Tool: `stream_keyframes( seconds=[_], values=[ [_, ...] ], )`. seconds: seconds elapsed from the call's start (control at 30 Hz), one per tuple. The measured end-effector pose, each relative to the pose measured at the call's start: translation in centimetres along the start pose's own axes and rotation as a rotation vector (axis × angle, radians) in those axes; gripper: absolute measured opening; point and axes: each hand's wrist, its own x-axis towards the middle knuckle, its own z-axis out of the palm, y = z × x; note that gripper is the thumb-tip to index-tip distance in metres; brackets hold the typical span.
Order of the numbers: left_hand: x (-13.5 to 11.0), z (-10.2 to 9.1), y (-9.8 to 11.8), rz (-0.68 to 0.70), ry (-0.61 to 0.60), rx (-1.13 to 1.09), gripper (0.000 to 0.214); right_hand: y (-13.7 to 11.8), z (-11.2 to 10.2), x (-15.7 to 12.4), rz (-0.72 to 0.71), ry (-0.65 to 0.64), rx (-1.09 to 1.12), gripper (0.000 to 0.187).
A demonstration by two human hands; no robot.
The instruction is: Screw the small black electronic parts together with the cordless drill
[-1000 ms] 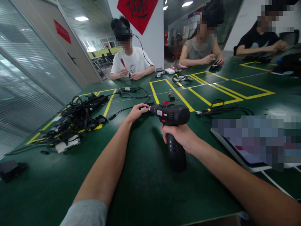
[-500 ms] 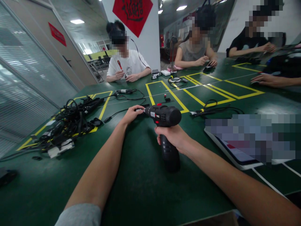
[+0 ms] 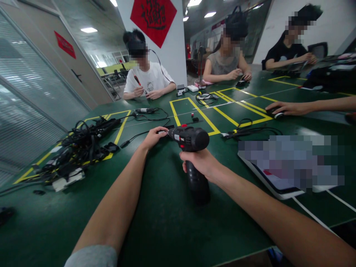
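On the bench (image 3: 167, 226), the right hand (image 3: 198, 162) is clamping the cordless drill (image 3: 190, 139), steadying it while the left hand (image 3: 152, 138) is pinching a small bit (image 3: 162, 131) at its nose.

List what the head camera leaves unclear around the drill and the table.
Head view:
- Front end of the cordless drill: the left hand covers it, so any bit cannot be told.
- Trigger: the right hand wraps around the grip and hides it.
- Tablet: a pixelated patch blurs most of its screen.
- Black cable tangle: overlapping strands hide where each cable ends.
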Motion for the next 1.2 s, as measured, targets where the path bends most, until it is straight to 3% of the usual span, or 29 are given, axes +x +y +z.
stream_keyframes(
  seconds=[1.2],
  values=[
    [-0.12,-0.15,0.53,-0.016,-0.013,0.053,0.036,0.21,-0.14,-0.06,0.001,-0.078,-0.057,0.002]
  ],
)
